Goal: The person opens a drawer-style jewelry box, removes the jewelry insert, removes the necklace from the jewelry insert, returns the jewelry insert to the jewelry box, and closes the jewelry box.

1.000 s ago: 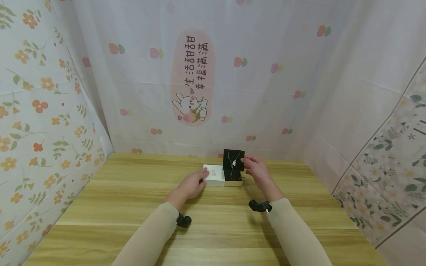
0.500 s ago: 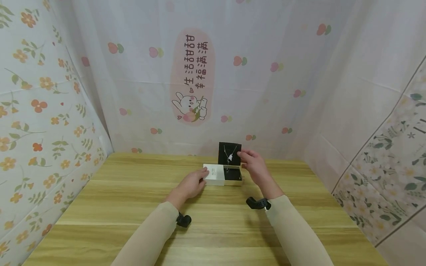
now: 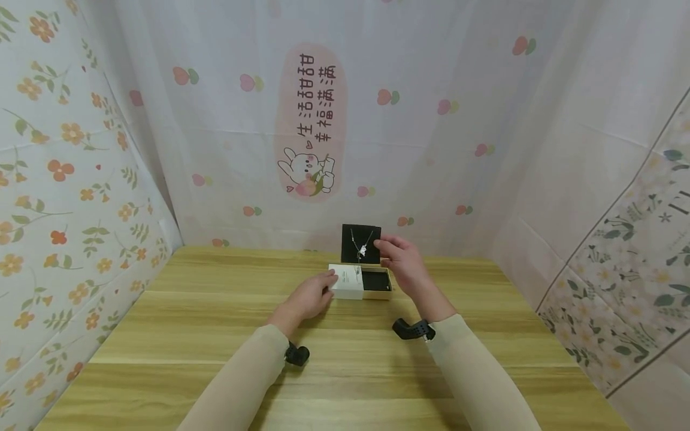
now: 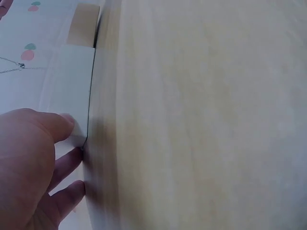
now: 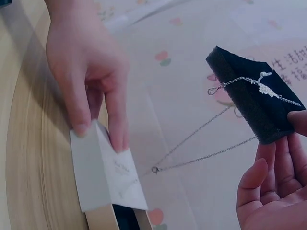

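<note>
With the right hand (image 3: 406, 263) pinching the square black foam pad (image 3: 360, 236) above the white cardboard box (image 3: 347, 292) the left hand (image 3: 309, 296) grips between fingers and thumb, slow handling should best stop the dangling silver chain necklace (image 5: 266, 89) snagging

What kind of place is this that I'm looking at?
Probably a makeshift recording booth rather than an ordinary room, though I can't be certain. Printed sheets screen the back and both sides of a wood-grain table, and a black camera is strapped to each wrist.
</note>
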